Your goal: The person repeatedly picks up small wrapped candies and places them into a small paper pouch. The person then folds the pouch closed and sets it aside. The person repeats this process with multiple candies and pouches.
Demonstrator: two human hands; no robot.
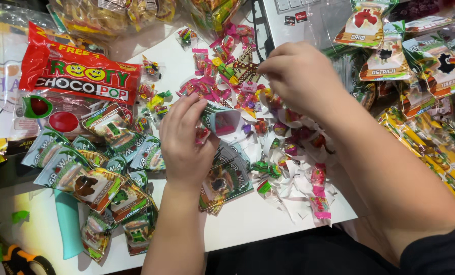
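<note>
Two hands work over a crowded tabletop [248,224]: your left hand [184,140] grips an open pouch [222,121] near the middle, your right hand [296,76] pinches wrapped candies [227,69] just beyond. Tilt that pouch and its contents may spill among the paper scraps [293,196].

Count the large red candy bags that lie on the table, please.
1. The large red candy bag lies at the far left of the table, beyond the left hand. Others may be hidden under the piled packets.

bare forearms, dark short sleeve [441,249]
</note>
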